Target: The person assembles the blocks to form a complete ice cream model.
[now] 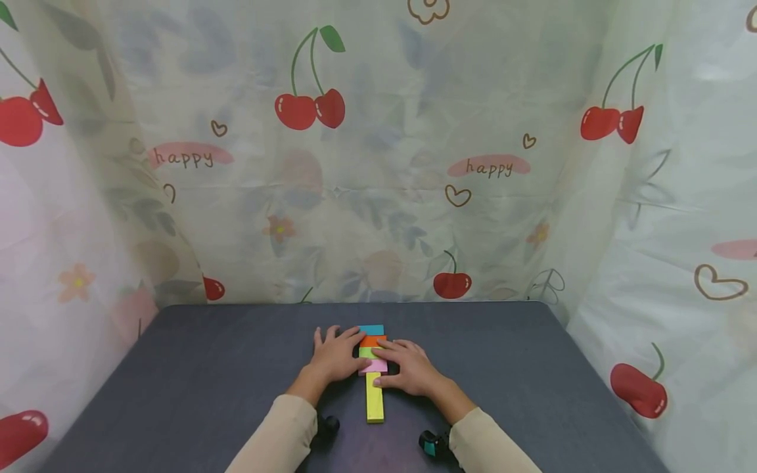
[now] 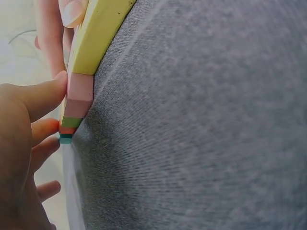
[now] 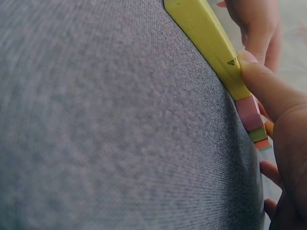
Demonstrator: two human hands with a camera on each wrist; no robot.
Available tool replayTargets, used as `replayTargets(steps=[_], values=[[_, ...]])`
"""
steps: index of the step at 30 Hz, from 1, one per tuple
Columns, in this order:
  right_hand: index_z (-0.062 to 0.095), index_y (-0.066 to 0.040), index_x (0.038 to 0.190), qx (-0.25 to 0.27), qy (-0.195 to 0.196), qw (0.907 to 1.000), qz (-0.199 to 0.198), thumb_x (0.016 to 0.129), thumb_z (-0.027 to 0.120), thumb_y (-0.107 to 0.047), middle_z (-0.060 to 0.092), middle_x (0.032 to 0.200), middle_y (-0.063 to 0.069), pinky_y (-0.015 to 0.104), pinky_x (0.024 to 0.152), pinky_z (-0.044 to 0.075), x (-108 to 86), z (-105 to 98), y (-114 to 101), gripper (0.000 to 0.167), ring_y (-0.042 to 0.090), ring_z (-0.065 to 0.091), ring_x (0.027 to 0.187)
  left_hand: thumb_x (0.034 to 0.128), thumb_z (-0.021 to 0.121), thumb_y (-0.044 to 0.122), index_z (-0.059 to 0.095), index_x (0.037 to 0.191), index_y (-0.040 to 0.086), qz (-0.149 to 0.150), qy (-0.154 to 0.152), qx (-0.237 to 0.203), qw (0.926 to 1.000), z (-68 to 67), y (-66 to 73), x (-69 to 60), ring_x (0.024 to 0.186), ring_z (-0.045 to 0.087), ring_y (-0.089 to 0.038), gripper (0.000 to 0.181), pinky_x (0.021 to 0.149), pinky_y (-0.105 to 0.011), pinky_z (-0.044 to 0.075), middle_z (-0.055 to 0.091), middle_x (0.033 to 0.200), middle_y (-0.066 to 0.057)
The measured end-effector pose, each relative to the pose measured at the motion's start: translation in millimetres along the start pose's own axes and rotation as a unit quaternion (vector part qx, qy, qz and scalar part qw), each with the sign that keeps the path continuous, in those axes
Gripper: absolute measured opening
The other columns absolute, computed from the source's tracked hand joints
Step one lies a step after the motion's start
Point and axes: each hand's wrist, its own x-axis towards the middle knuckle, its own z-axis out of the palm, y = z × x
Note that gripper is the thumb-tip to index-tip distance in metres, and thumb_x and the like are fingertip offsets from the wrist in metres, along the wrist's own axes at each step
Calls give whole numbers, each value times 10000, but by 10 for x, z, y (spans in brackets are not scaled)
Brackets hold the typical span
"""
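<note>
Several coloured wooden blocks lie on the dark cloth in a T-like figure. A yellow block [image 1: 374, 399] runs lengthwise toward me. Beyond its far end, a pink block [image 1: 376, 366], a green block [image 1: 367, 353], an orange block [image 1: 371, 341] and a blue block [image 1: 372, 330] lie crosswise, side by side. My left hand [image 1: 336, 358] rests on the left side with fingers spread, its thumb touching the pink block and its index finger near the blue and orange ones. From the right, my right hand [image 1: 411, 369] touches the yellow block with its thumb; its index finger reaches over the green block.
The dark grey cloth-covered table [image 1: 236, 368] extends to both sides of the blocks. A patterned curtain [image 1: 378, 164] hangs behind the table and along both sides. Dark devices sit at both wrists, including a black one [image 1: 433, 444] by the right sleeve.
</note>
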Motion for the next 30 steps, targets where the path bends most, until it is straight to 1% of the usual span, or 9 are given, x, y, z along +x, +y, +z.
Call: replayTargets(steps=[5,14,22,26,30], values=[[481,-224,1461,30,10,10000,-22,877,612,-593,362,1540,0,619,1072,206,-1,4,0,703,334,321,1363,892,603,554,486,1457,224,39,-40,104,9999,-8,6,19,1378,273,-396,665,1068,-685,43,416,1501,1],[482,-224,1460,-11,32,10000,-10,875,610,-598,364,1539,-5,615,1075,202,5,16,8,706,332,325,1362,899,595,554,490,1454,230,109,-70,118,9998,-21,12,15,1385,260,-390,651,1067,-684,32,409,1506,6],[489,-225,1455,-22,-11,10000,17,864,615,-610,370,1535,-6,615,1071,210,25,8,5,717,331,332,1355,902,585,566,482,1460,235,151,-90,272,9995,-21,-1,13,1393,254,-384,657,1070,-682,27,407,1509,9],[496,-241,1450,-65,-50,9999,92,849,643,-603,375,1532,-13,612,1067,217,38,-5,-8,717,317,344,1337,901,580,576,487,1456,226,205,-61,329,9992,-34,5,4,1396,249,-384,663,1070,-682,22,416,1503,7],[500,-264,1445,-197,-63,9997,151,834,656,-609,380,1528,-31,603,1076,202,51,-23,-25,719,311,335,1335,892,591,581,510,1440,224,265,51,356,9990,-36,6,-9,1393,261,-375,659,1071,-680,23,446,1481,15]])
